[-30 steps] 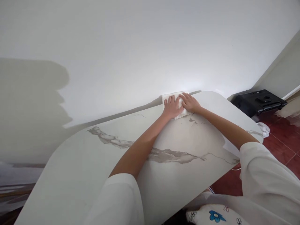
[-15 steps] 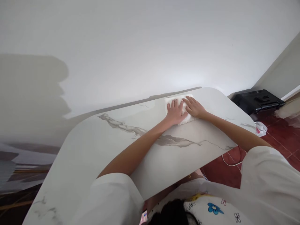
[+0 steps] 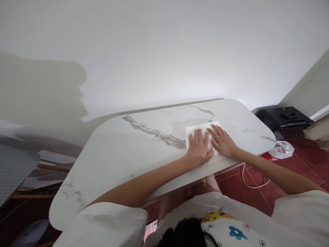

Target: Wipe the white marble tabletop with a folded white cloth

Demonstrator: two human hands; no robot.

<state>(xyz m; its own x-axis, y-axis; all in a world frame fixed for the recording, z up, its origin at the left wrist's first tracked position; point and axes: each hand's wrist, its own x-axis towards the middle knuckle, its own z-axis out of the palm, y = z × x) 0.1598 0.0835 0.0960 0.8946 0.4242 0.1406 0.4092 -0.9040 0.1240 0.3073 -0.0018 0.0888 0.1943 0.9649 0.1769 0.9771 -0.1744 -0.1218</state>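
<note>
A white cloth (image 3: 202, 126) lies spread on a white marble-patterned tabletop (image 3: 115, 154), close to its near edge. My left hand (image 3: 198, 148) presses flat on the cloth's left part, fingers stretched out and thumb pointing right. Beside it, my right hand (image 3: 224, 141) rests flat on the right part of the cloth, with its fingers extended toward the upper left. The two hands are close together, and neither wraps its fingers around the cloth.
A pale wall (image 3: 164, 51) runs along the tabletop's far edge. To the right, on the red tiled floor (image 3: 305, 164), are a black case (image 3: 285, 118), a plastic bag (image 3: 281, 150) and a white cable (image 3: 253, 187). Wooden pieces (image 3: 38, 196) lie at lower left.
Both hands have drawn the cloth from near the tabletop's far edge toward its near edge. The view has also shifted a little.
</note>
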